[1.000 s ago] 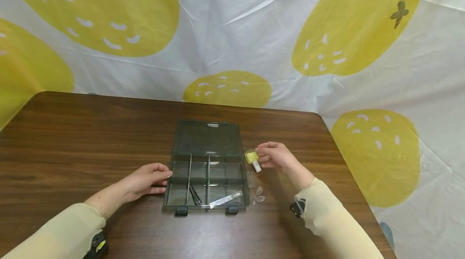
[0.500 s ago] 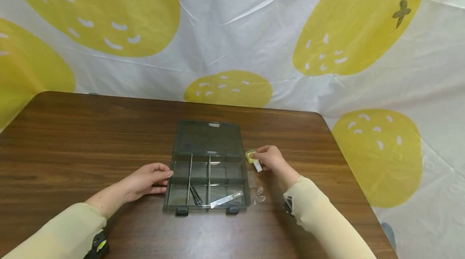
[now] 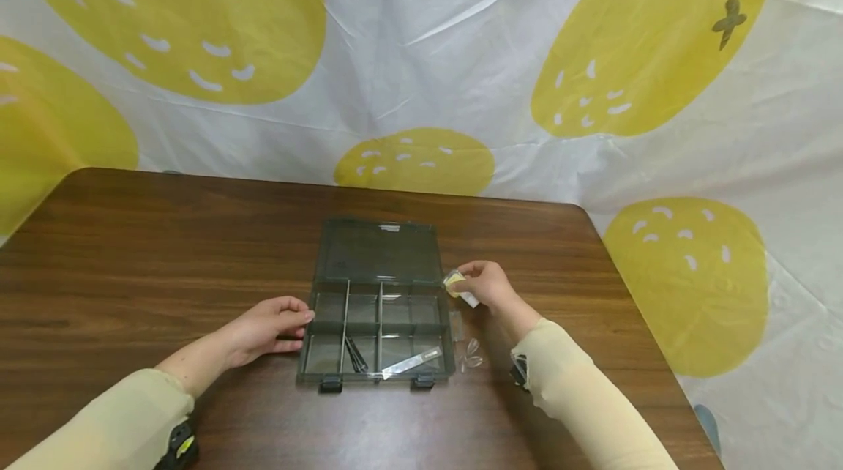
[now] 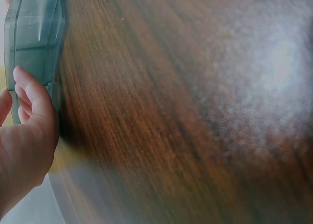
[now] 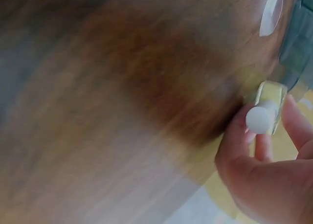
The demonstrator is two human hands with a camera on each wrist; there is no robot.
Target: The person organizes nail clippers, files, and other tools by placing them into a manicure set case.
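A small nail polish bottle [image 5: 271, 98], yellow with a white cap, is pinched between the thumb and fingers of my right hand [image 3: 489, 285]. It is just off the right side of a smoky clear compartment box [image 3: 394, 325], tilted, with the cap end toward the right wrist camera. The box lies with its lid [image 3: 378, 250] folded back. My left hand [image 3: 271, 329] rests against the box's left wall, fingers relaxed. Inside the front compartments lie black slim sticks [image 3: 356, 354] and a flat silver strip [image 3: 411, 363].
Beside the box's right wall lie clear teardrop-shaped pieces [image 3: 472, 353] and a small clear flat piece [image 3: 456, 325]. Two black latches [image 3: 331, 383] stick out at the box's front edge. A patterned cloth [image 3: 421, 53] hangs behind the wooden table [image 3: 165, 236].
My right hand has moved left onto the nail polish bottle, taken hold of it and tilted it up. The left hand and the box stay in place.
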